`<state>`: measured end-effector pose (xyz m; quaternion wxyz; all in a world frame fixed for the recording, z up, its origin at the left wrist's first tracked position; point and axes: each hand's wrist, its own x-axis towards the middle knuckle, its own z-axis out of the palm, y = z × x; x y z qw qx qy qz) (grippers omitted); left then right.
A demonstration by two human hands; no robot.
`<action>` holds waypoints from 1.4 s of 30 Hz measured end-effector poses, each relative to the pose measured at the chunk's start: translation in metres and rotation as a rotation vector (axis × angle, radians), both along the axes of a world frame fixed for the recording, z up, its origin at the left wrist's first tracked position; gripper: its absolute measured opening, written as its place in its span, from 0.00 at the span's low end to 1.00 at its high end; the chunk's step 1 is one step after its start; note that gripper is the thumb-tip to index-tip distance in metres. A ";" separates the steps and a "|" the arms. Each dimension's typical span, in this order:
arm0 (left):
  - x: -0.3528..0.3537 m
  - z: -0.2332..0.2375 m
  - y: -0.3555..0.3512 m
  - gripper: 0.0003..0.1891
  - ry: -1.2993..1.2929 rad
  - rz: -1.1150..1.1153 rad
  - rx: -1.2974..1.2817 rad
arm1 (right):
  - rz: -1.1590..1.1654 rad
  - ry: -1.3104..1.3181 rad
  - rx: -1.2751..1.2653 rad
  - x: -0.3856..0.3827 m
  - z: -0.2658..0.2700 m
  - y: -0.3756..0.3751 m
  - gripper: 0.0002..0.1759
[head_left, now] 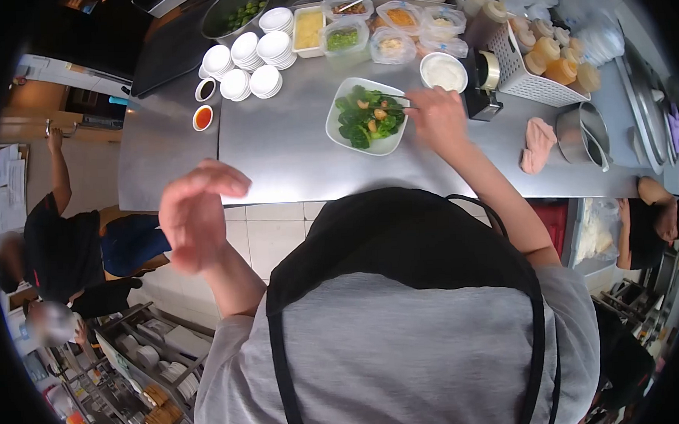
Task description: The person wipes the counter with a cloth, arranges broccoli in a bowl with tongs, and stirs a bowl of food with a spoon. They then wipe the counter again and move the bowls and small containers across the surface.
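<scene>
In the head view, the right hand (438,122) grips a slim metallic utensil (394,97), apparently arranging glossy green leaves (349,119) in the squarish white bowl (386,145) on the shiny steel worktop (291,153), the left hand (201,212) loosely curled, empty; further adjustment calls for light, precise pinching.

The right hand (435,119) holds a utensil (395,98) over greens (352,114) in a bowl (386,144), the left hand (198,209) raised.

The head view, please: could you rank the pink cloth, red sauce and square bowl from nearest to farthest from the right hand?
1. Square bowl: just left of the right hand.
2. Pink cloth: to its right.
3. Red sauce: far left, past the bowl.
</scene>
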<state>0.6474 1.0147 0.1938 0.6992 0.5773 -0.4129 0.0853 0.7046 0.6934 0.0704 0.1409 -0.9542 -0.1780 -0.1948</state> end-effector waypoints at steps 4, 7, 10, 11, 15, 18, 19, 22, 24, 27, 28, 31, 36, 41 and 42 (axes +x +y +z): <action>-0.021 0.054 -0.043 0.40 -0.105 -0.389 -0.254 | 0.021 0.101 -0.119 -0.011 -0.005 -0.006 0.09; -0.045 0.082 -0.059 0.42 -0.165 -0.434 -0.423 | 0.037 0.054 -0.067 -0.007 -0.008 -0.009 0.09; -0.052 0.094 -0.066 0.45 -0.225 -0.525 -0.635 | 0.002 -0.039 -0.033 0.002 0.006 -0.003 0.09; -0.050 0.096 -0.067 0.45 -0.217 -0.535 -0.637 | -0.005 -0.045 -0.030 0.006 0.004 0.001 0.09; -0.051 0.102 -0.072 0.45 -0.189 -0.569 -0.638 | 0.023 -0.027 -0.087 0.015 0.000 0.011 0.09; -0.051 0.104 -0.073 0.45 -0.189 -0.554 -0.640 | 0.012 -0.029 -0.021 0.010 0.006 0.010 0.06; -0.051 0.105 -0.073 0.45 -0.189 -0.546 -0.640 | 0.000 0.020 -0.011 0.006 0.012 0.007 0.07; -0.049 0.107 -0.071 0.45 -0.197 -0.532 -0.634 | -0.002 0.120 -0.023 -0.004 0.010 0.001 0.08; -0.048 0.109 -0.072 0.45 -0.201 -0.541 -0.631 | 0.030 0.107 -0.067 -0.006 0.001 0.001 0.07; -0.051 0.112 -0.074 0.46 -0.198 -0.545 -0.635 | 0.034 0.016 -0.048 -0.003 0.005 0.001 0.06; -0.051 0.112 -0.073 0.46 -0.196 -0.537 -0.632 | 0.037 0.018 -0.046 -0.001 0.008 0.004 0.06; -0.053 0.114 -0.074 0.46 -0.184 -0.529 -0.626 | 0.025 -0.077 -0.002 0.007 0.010 0.014 0.06; -0.051 0.116 -0.077 0.46 -0.182 -0.563 -0.633 | 0.037 -0.057 -0.007 0.013 0.002 0.017 0.05; -0.052 0.116 -0.077 0.46 -0.167 -0.554 -0.641 | 0.020 0.026 -0.064 -0.001 0.011 0.007 0.05; -0.052 0.116 -0.077 0.46 -0.164 -0.553 -0.645 | 0.041 0.040 -0.104 -0.004 0.009 0.006 0.04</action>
